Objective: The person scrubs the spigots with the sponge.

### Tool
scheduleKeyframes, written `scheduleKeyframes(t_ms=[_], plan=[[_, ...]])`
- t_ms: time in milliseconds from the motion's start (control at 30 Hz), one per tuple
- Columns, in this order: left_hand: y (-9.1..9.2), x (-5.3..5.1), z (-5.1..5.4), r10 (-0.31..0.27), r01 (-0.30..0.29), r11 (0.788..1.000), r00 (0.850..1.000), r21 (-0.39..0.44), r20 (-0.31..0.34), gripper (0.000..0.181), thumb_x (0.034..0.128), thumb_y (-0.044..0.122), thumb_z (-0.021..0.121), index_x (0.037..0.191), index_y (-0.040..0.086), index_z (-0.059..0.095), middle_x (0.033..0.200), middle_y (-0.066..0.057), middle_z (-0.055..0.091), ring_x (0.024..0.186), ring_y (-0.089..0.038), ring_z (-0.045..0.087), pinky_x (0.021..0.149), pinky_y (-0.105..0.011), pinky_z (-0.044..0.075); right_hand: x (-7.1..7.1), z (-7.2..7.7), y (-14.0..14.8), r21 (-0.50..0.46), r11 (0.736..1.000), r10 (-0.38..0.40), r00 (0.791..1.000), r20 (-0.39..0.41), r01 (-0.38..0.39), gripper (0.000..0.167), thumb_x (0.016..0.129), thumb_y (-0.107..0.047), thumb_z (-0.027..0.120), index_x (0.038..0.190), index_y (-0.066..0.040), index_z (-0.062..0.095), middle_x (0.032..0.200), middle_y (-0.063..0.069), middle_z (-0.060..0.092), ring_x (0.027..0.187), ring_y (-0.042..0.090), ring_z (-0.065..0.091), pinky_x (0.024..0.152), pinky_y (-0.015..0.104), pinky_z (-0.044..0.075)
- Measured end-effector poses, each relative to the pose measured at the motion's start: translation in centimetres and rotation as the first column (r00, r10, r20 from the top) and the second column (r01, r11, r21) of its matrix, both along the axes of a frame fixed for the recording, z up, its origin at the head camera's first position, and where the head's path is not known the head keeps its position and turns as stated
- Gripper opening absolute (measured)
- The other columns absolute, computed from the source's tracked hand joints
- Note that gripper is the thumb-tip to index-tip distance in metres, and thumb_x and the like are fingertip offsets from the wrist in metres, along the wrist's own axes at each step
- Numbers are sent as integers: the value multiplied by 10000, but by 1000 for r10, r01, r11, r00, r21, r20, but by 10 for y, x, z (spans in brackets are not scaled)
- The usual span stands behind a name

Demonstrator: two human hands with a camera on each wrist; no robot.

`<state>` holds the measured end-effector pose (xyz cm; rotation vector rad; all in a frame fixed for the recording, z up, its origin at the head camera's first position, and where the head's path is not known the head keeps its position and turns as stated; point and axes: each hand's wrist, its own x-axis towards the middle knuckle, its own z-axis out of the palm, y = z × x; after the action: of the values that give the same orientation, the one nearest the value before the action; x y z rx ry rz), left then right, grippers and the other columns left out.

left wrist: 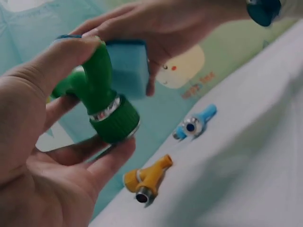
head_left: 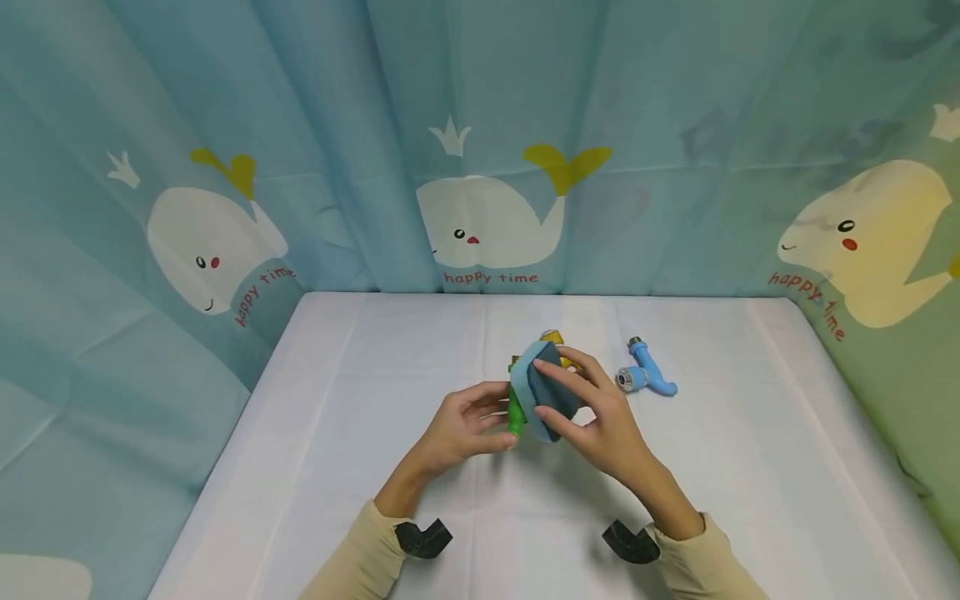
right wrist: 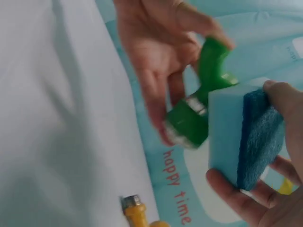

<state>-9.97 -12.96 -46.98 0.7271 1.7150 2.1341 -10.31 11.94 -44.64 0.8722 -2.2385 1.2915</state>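
My left hand (head_left: pixel 468 425) pinches a green tap (left wrist: pixel 98 75) between the thumb at its spout end and the fingers at its ribbed collar. A two-layer sponge (right wrist: pixel 227 135), light blue with a darker scouring side, is gripped along its edges by my right hand (head_left: pixel 603 421). Its light blue face is against or very close to the tap; whether they touch I cannot tell. From the head view, the sponge (head_left: pixel 555 392) hides much of the green tap (head_left: pixel 515 415). Both things are held above the white table.
A yellow tap (left wrist: pixel 154 178) lies on the white table (head_left: pixel 360 500) behind the hands, partly hidden in the head view. To the right lies a blue tap (head_left: pixel 651 371). A curtain (head_left: pixel 337 167) printed with whales surrounds the table's back and sides.
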Motion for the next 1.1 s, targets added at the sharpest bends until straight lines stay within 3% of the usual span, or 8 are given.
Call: scheduleKeyframes(t_ms=[233, 433, 500, 633, 733, 933, 1100], plan=[[-2, -2, 4, -29, 30, 998, 999, 49, -17, 671, 870, 44, 822, 1418, -137, 479, 1426, -258, 515, 1306, -264, 570, 1079, -394, 487, -1, 0, 3, 4, 998, -63, 997, 40, 63, 631, 788, -18, 866, 1369, -166, 668, 1443, 113, 545, 1083, 276, 632, 630, 278, 579], [2, -3, 4, -40, 38, 998, 999, 56, 34, 718, 896, 87, 804, 1469, -108, 416, 1482, -222, 464, 1313, -249, 560, 1054, -343, 505, 2, 0, -3, -14, 1000, -2, 1000, 28, 3, 610, 816, -61, 857, 1384, -166, 660, 1472, 117, 529, 1069, 232, 627, 649, 265, 559], [3, -2, 3, -38, 36, 998, 998, 48, 47, 678, 944, 93, 744, 1487, -106, 390, 1505, -231, 451, 1320, -225, 557, 1035, -316, 515, 2, -1, -5, -8, 1000, -4, 1000, 21, 4, 617, 808, -53, 860, 1381, -164, 661, 1469, 120, 530, 1073, 225, 623, 641, 266, 554], [7, 0, 3, 16, -16, 1000, 998, -7, 55, 496, 1049, 107, 582, 1485, -67, 423, 1469, -235, 517, 1231, -160, 602, 959, -255, 539, 3, -7, -4, -12, 1000, -22, 1000, 10, 22, 639, 776, -18, 869, 1367, -159, 669, 1458, 114, 538, 1072, 251, 625, 611, 275, 551], [10, 1, 3, 76, -72, 995, 995, -62, 62, 423, 1072, 129, 552, 1457, -28, 476, 1426, -208, 580, 1184, -164, 634, 941, -262, 546, 3, -11, -3, -3, 1000, -15, 1000, 13, 15, 633, 786, -30, 869, 1371, -164, 668, 1475, 101, 525, 1030, 245, 653, 608, 276, 551], [12, 2, 2, 149, -138, 984, 984, -111, 95, 528, 1008, 77, 663, 1490, 37, 451, 1359, -206, 641, 1200, -216, 657, 968, -309, 546, 6, -13, 3, 0, 999, -33, 999, 17, 33, 632, 775, -19, 871, 1361, -151, 675, 1462, 114, 540, 1052, 267, 637, 584, 272, 535], [12, 2, 1, 161, -155, 985, 984, -82, 77, 633, 966, 3, 693, 1528, 76, 411, 1309, -236, 661, 1210, -282, 651, 953, -311, 560, 5, -7, 6, -21, 999, -39, 999, 29, 39, 640, 777, -12, 870, 1366, -164, 672, 1450, 114, 551, 1056, 275, 638, 602, 265, 562]])
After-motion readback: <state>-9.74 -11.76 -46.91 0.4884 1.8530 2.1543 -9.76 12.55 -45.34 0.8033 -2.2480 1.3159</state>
